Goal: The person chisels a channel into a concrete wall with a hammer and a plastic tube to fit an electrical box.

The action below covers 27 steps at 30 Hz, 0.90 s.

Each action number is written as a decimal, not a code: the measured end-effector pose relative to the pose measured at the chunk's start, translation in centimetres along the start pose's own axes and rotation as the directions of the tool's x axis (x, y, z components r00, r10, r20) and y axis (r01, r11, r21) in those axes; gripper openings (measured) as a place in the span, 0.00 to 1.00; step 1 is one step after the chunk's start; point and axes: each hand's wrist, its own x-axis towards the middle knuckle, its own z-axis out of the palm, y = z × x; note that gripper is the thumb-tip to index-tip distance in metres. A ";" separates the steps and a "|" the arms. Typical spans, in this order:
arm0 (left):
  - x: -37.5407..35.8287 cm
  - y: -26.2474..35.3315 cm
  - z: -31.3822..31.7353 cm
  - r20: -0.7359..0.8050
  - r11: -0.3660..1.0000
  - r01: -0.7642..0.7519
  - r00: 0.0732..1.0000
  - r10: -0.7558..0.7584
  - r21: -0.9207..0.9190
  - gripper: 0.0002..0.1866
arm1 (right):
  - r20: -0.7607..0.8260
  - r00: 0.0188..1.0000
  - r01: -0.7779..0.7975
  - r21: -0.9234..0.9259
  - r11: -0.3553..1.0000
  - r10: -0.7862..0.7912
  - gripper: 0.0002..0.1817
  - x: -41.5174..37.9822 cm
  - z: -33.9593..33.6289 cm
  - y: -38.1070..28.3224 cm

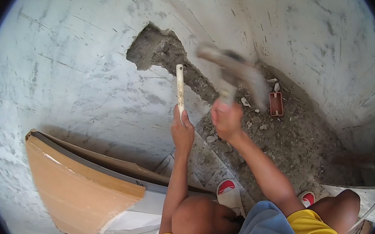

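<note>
Hands apart, blurry hammer (232,67) gripped in R hand (227,118), pale rod (180,84) held upright in L hand (183,128), rod tip by chipped wall hole (158,47), hammer head above R fist

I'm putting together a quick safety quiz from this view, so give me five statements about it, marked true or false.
1. The left hand grips a pale rod. True.
2. The right hand is holding nothing. False: it grips a tool, blurred in the picture.
3. The wall surface is unbroken. False: it has a rough-edged hole.
4. A small reddish box lies among rubble. True.
5. The cardboard is on the person's right. False: it is on their left.
</note>
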 end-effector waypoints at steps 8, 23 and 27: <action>-0.4 0.9 -2.1 0.617 -0.133 0.607 0.785 -0.054 -0.784 0.23 | 0.081 0.902 -0.382 -0.312 0.870 0.425 0.31 0.8 -3.1 1.7; -4.1 3.3 -4.7 0.316 0.850 0.174 0.949 -0.010 -0.497 0.23 | 0.142 0.918 -0.361 -0.091 0.928 0.371 0.31 -0.3 -5.0 -1.6; -10.8 0.9 -3.0 0.507 0.897 0.254 0.861 -0.040 -0.361 0.23 | 0.137 0.890 -0.453 0.137 0.881 0.436 0.29 -2.3 -6.2 -0.9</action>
